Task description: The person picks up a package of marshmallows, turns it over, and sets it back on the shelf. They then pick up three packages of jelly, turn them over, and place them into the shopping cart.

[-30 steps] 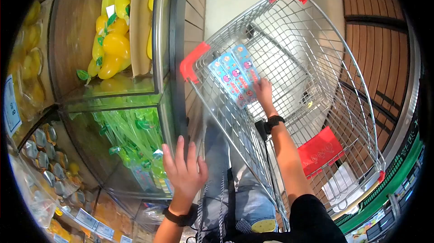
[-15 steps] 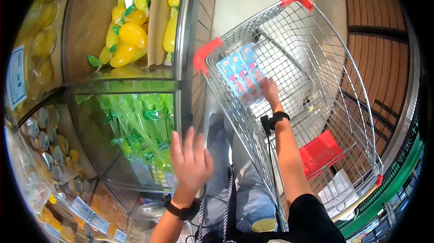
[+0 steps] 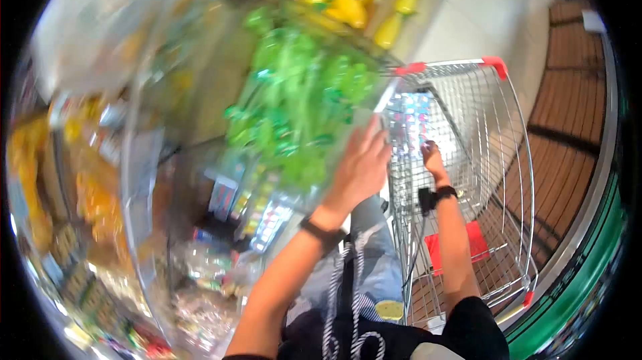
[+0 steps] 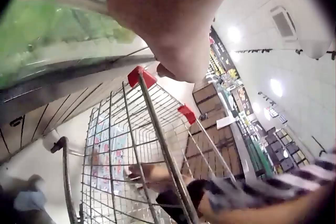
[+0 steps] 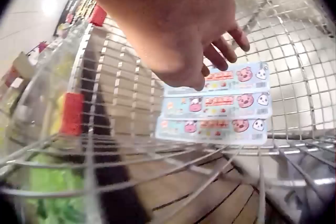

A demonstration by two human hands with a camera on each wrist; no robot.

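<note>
Three flat blue packs with pink animal prints (image 5: 215, 106) lie side by side in the wire cart (image 3: 498, 119). Over them in the right wrist view hangs the right hand (image 5: 178, 29), its fingers loosely bent, with none of the packs gripped. In the head view the right hand (image 3: 435, 159) is inside the cart at the packs' near end. The left hand (image 3: 364, 162), fingers extended, is at the edge of the display with green packaged goods (image 3: 287, 92); whether it touches the edge cannot be told. In the left wrist view the left hand (image 4: 163, 19) hides its own fingertips.
Yellow mango-shaped items (image 3: 348, 5) fill a bin beyond the green goods. A red item (image 3: 458, 246) lies in the cart's near part. Bagged goods stand on shelves at the left. Wooden slatted panels (image 3: 568, 106) and a green-edged counter (image 3: 575, 300) run along the right.
The head view has turned left, blurring the shelves. The left hand has moved up and forward to the display's edge. The right hand has lifted slightly off the packs.
</note>
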